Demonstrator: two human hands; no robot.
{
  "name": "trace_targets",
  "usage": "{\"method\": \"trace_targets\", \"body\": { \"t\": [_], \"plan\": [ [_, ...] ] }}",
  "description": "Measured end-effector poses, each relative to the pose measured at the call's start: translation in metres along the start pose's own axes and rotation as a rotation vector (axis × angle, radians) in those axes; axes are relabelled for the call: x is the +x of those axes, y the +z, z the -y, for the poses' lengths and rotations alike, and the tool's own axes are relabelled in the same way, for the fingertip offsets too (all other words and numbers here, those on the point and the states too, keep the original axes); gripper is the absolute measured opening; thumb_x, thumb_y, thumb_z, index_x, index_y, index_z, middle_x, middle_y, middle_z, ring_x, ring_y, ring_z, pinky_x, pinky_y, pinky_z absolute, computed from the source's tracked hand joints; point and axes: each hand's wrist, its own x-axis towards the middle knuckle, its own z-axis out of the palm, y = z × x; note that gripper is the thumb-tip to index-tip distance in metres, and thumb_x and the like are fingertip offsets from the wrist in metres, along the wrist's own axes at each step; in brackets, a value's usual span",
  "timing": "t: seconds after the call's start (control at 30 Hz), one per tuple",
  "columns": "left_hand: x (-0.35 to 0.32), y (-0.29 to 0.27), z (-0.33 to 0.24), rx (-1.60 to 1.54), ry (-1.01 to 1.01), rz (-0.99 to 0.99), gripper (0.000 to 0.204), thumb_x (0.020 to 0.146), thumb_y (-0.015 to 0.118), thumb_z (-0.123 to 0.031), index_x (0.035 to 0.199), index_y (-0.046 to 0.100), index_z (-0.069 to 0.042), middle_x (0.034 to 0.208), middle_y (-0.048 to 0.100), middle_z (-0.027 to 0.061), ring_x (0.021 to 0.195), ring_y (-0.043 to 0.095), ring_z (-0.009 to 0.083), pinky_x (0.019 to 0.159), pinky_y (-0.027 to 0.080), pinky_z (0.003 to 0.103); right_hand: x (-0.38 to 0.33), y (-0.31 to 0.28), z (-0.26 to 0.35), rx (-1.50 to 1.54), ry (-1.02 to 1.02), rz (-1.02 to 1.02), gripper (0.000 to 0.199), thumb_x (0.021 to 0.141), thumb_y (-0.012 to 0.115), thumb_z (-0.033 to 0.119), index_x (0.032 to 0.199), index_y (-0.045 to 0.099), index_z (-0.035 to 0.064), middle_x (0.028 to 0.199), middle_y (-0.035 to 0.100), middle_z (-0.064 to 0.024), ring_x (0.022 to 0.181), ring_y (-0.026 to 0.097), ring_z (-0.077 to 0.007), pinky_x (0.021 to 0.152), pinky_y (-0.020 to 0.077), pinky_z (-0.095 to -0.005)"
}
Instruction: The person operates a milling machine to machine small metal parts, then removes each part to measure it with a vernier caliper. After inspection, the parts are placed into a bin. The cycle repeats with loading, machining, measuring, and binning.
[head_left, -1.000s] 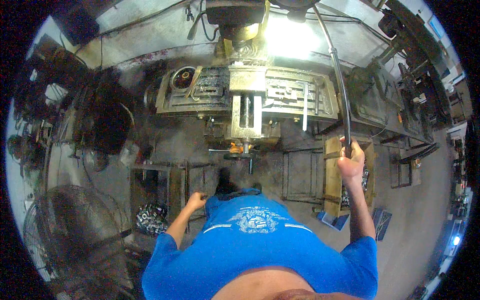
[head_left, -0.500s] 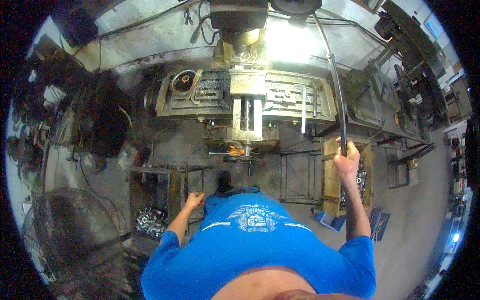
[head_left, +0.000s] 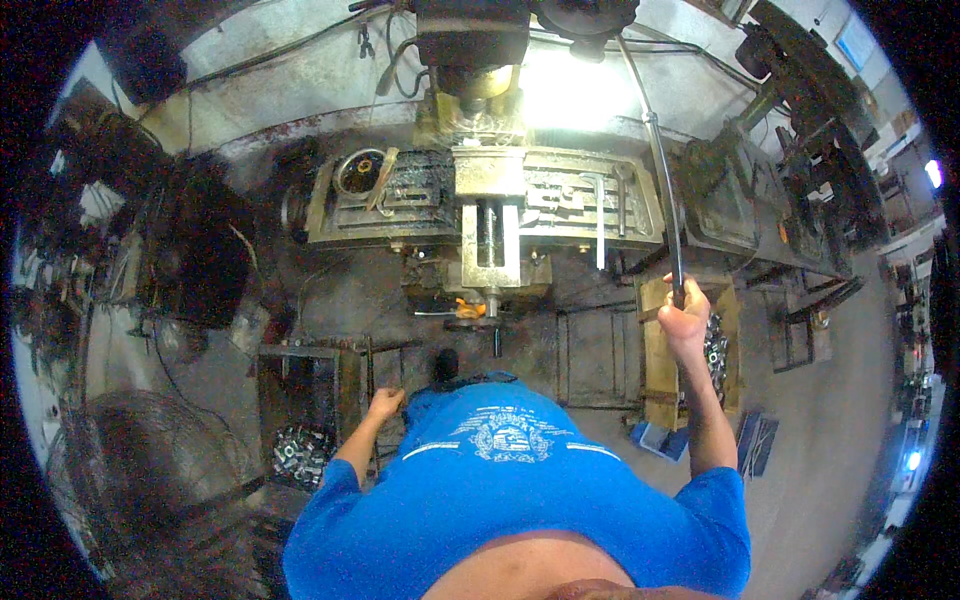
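I stand in a blue shirt in front of a milling machine (head_left: 480, 120) with a long grey slotted table (head_left: 560, 200). A vise (head_left: 490, 240) sits at the table's middle under the spindle. My right hand (head_left: 684, 318) is raised and closed around the lower end of a long dark lever (head_left: 660, 160) that runs up to the machine head. My left hand (head_left: 384, 402) hangs low by my hip with its fingers curled and nothing in it, next to a metal frame (head_left: 310, 380).
A wrench and loose tools (head_left: 600, 215) lie on the machine table. A bin of small metal parts (head_left: 300, 455) stands on the floor at my left. A wooden box (head_left: 660, 350) with more parts is at my right. A round fan guard (head_left: 130, 470) stands at lower left.
My right hand has pulled the lever's end slightly lower and closer. The view has tilted a little. My left hand stays by my hip.
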Motion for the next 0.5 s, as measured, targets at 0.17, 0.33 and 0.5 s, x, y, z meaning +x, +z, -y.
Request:
{"method": "trace_targets", "body": {
  "t": [0.17,0.33,0.5],
  "plan": [
    [-0.012,-0.006,-0.002,-0.207,-0.139,0.022,0.035,0.082,0.057,-0.030,0.072,0.062,0.004,0.062,0.060,0.0102,0.052,0.059,0.0186,0.046,0.043,0.032,0.001,0.005,0.000,0.006,-0.038,-0.001,0.033,0.061,0.057,0.008,0.094,0.053,0.0047,0.065,0.040,0.0065,0.057,0.037,-0.0036,0.051,0.0304,-0.0188],
    [-0.026,-0.016,-0.025,-0.180,-0.118,-0.005,0.034,0.083,0.057,-0.030,0.071,0.062,0.002,0.060,0.059,0.0092,0.048,0.055,0.0165,0.044,0.041,0.030,0.002,0.007,-0.008,0.002,-0.061,-0.006,0.032,0.061,0.056,0.007,0.093,0.053,0.0044,0.063,0.040,0.0064,0.056,0.037,-0.0041,0.051,0.0312,-0.0195],
    [-0.017,-0.011,-0.015,-0.274,-0.069,-0.008,0.035,0.085,0.055,-0.029,0.069,0.061,0.002,0.058,0.058,0.0089,0.045,0.052,0.0156,0.042,0.040,0.029,0.008,0.010,-0.020,-0.033,-0.074,-0.028,0.032,0.060,0.057,0.007,0.092,0.054,0.0050,0.062,0.040,0.0062,0.055,0.037,-0.0043,0.051,0.0317,-0.0196]
  ]
}}
